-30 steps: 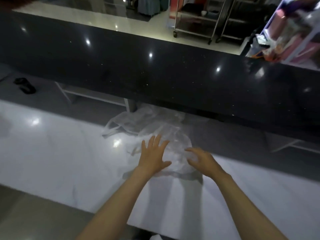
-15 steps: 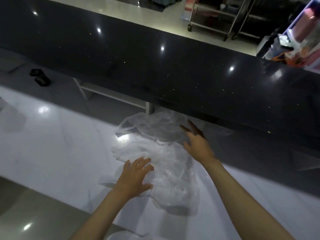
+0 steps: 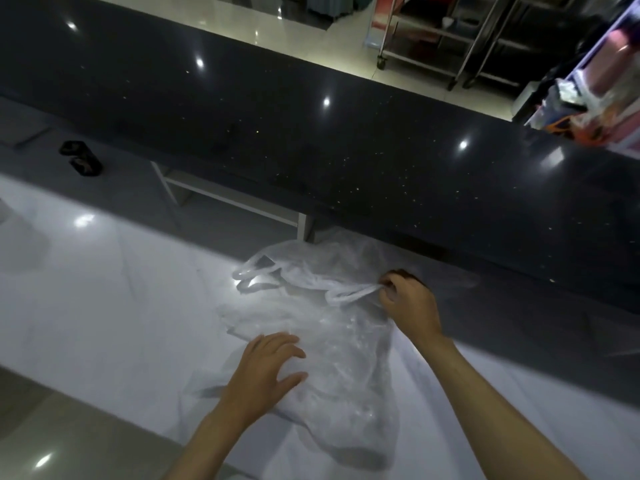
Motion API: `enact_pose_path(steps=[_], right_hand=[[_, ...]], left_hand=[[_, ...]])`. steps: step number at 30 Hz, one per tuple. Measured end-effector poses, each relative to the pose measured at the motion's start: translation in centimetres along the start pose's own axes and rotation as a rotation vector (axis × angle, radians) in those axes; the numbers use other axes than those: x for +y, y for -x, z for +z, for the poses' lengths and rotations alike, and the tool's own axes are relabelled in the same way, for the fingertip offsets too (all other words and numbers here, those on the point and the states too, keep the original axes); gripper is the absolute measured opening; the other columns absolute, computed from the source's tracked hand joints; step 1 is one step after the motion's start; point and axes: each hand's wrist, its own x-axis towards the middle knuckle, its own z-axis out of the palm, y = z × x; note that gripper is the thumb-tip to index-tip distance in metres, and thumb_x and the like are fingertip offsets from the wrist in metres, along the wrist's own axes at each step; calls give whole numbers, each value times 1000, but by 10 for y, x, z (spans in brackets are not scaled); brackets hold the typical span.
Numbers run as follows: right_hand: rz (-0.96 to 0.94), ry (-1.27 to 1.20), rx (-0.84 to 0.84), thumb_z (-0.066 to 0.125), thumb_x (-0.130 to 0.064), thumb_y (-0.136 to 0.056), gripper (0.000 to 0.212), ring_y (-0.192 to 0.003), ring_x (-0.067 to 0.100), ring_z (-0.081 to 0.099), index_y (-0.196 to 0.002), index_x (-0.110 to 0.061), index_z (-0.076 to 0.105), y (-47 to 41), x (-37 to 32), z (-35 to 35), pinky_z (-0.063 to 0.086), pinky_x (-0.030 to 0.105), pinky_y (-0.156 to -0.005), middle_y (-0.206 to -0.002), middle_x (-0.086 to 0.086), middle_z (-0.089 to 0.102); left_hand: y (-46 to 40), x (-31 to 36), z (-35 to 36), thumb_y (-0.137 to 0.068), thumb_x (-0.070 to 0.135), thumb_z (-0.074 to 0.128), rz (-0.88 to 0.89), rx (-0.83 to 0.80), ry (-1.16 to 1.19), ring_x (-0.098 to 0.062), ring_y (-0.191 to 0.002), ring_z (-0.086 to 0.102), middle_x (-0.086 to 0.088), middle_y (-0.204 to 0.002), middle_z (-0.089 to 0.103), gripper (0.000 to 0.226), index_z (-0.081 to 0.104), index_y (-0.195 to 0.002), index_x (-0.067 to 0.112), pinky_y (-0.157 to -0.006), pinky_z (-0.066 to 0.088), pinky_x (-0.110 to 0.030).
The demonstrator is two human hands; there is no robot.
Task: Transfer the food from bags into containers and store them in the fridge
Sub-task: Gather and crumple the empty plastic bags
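Clear plastic bags [image 3: 332, 344] lay crumpled in a heap on the white worktop [image 3: 104, 306], their far edge close under the raised black ledge [image 3: 346, 140]. The heap ran from the ledge down toward the near edge of the worktop. No food could be made out inside; the plastic was too wrinkled and the light too dim.

Left hand [image 3: 266, 372] rested palm down on the near left part of the bags, fingers [image 3: 287, 344] spread wide and flat, gripping nothing. Right hand [image 3: 408, 306] was at the far right side of the heap, fingers pinched shut on a twisted bag handle [image 3: 349, 292], which stretched taut leftward from the pinch. A second handle loop [image 3: 256, 271] lay slack at the far left of the heap, beside a bright light glare on the worktop.

A small dark object [image 3: 81, 157] sat well apart to the far left; could not tell what it was. Beyond the ledge, a metal trolley [image 3: 450, 39] stood on a pale floor, and colourful clutter [image 3: 588, 98] showed at upper right, blurred.
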Motion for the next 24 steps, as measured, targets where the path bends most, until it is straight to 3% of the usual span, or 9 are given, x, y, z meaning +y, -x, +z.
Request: enact_pose_path(steps=[1,4,8,10,14,17,20,24], right_hand=[[-4,-30,28,70,-14,-89,5,-76,17,63,-94,-16,70,4,-3,-5,55,33,-68,-87,-2,68],[5,-114,80,75,-12,-86,20,-73,11,55,-84,-22,58,16,-8,-11,51,32,-63,-81,-8,58],[-42,-250,33,85,-19,-81,28,-77,9,55,-91,-26,59,36,-16,-16,52,30,-66,-85,-12,57],[-78,-315,-1,89,-26,-79,33,-78,10,57,-101,-26,64,49,-22,-19,52,26,-68,-88,-11,58],[-123,-377,-83,92,-37,-74,54,-86,11,59,-120,-29,65,69,-29,-21,54,19,-77,-98,-10,59],[-116,-383,-134,90,-27,-78,54,-92,8,62,-126,-28,66,82,-31,-21,57,19,-87,-102,-14,61],[-38,-376,-8,82,-4,-85,34,-89,3,66,-114,-20,73,92,-32,-22,61,25,-85,-94,-13,67],[63,-293,186,81,-10,-86,22,-83,4,67,-107,-17,78,101,-24,-29,62,29,-80,-92,-9,71]], left_hand=[[-4,3,-3,-89,63,63,-12,38,56,0,-128,54,19,-130,64,33,70,-109,38,-110,35,-24],[-14,18,-18,-88,53,74,-147,138,289,6,-117,59,22,-119,67,25,74,-101,32,-100,42,-12],[-24,46,-32,-93,37,75,-368,281,457,-1,-102,63,26,-104,69,7,71,-99,37,-85,51,-21],[-33,64,-40,-95,45,70,-465,258,602,-2,-98,65,22,-105,70,12,69,-104,37,-85,54,-25],[-51,87,-45,-92,63,64,-653,23,931,-8,-109,65,11,-118,67,44,62,-118,28,-90,52,-31],[-52,81,-30,-80,61,81,-649,-40,930,-11,-106,71,7,-115,75,54,69,-117,24,-92,57,-29],[-49,78,-19,-85,33,85,-628,28,766,-12,-92,72,4,-98,77,27,78,-102,13,-68,51,-9],[-43,79,-16,-91,28,80,-620,64,803,3,-79,70,5,-94,77,20,78,-96,9,-65,49,-6]])
